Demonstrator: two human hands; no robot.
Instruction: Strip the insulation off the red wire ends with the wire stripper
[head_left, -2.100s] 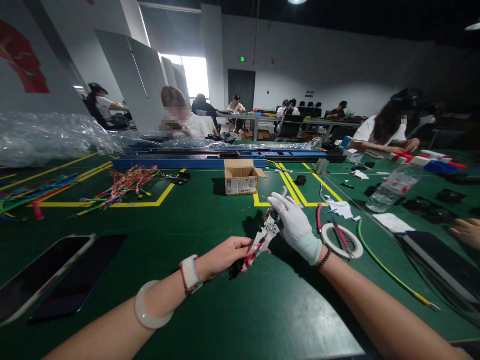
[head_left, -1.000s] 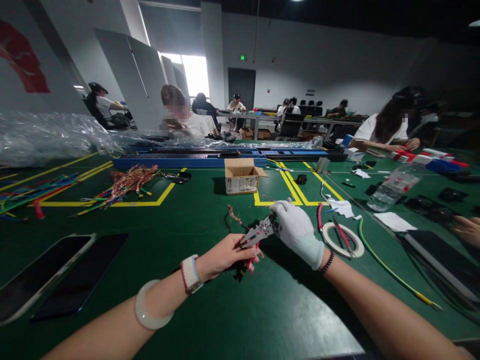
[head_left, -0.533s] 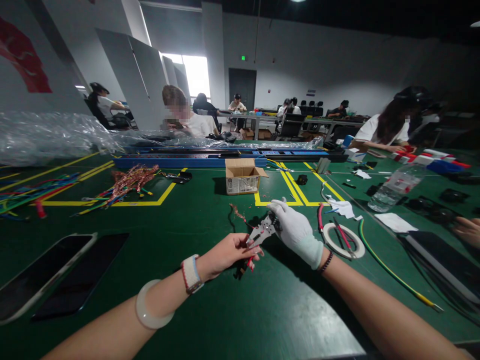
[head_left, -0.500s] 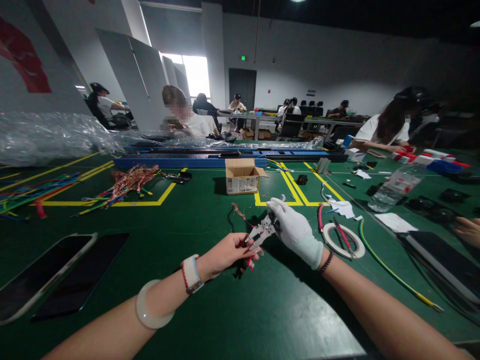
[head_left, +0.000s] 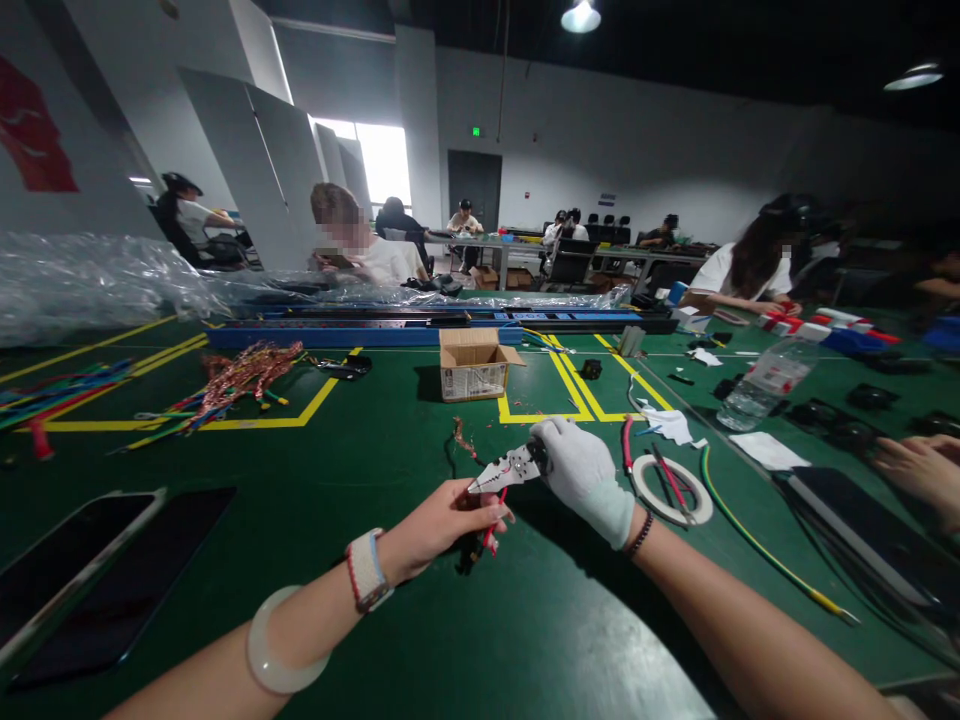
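Note:
My right hand (head_left: 574, 468), in a white glove, grips the dark handles of a pair of wire strippers (head_left: 506, 469). Their metal jaws point left and look closed, with the tip against my left fingers. My bare left hand (head_left: 450, 520) pinches a thin red and black wire (head_left: 492, 535); dark ends hang below the fingers. Whether the jaws clamp the wire is too small to tell. Just beyond the fingers, a frayed copper strand (head_left: 460, 436) lies on the green table beside a dark lead.
An open cardboard box (head_left: 474, 380) stands ahead. Copper scraps (head_left: 251, 378) lie left, above two phones (head_left: 127, 580). On the right are a white tape ring (head_left: 700, 508), a green-yellow cable (head_left: 757, 545), a water bottle (head_left: 765, 385) and a co-worker's hand (head_left: 919, 470).
The stripper jaws, spread apart before, have come together and turned more level, pointing left at my left fingers. The camera view has shifted slightly.

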